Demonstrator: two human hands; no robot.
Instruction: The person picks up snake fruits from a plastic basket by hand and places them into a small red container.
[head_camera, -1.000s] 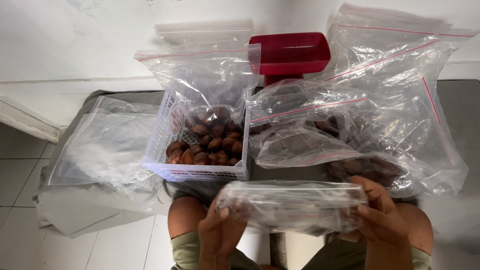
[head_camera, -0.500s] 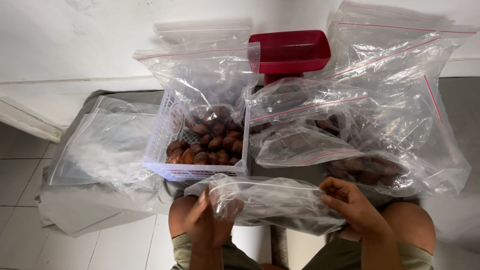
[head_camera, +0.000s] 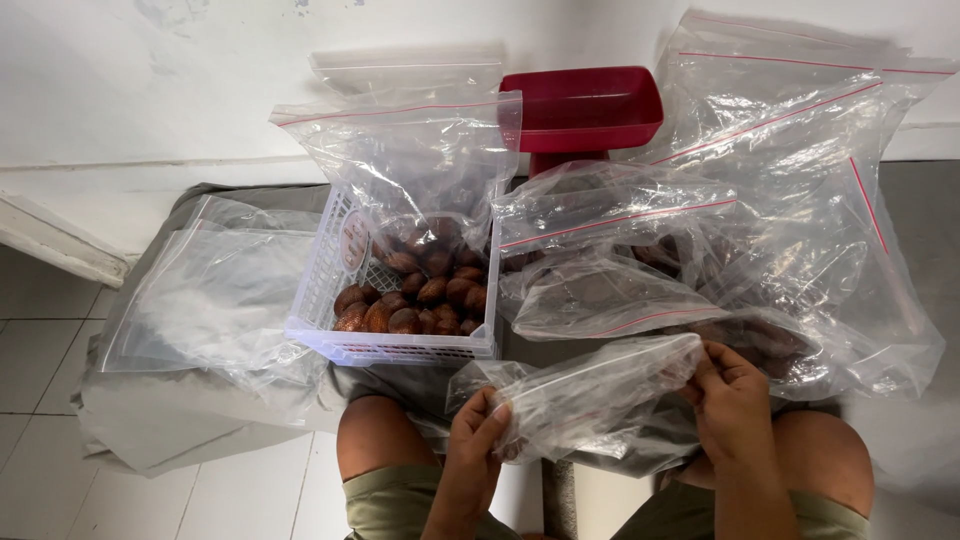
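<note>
Clear zip bag (head_camera: 590, 395) stretched between both hands above the knees, slanting up toward the right. Left hand (head_camera: 475, 445) pinches its lower left end, fingers curled shut on the plastic; right hand (head_camera: 735, 400) grips the upper right corner, thumb on top. White plastic basket (head_camera: 400, 345) of brown scaly fruit (head_camera: 425, 295) sits just beyond. Filled zip bags (head_camera: 700, 250) crowd the right; red scale tray (head_camera: 580, 105) behind; empty bags (head_camera: 200, 295) lie left.
</note>
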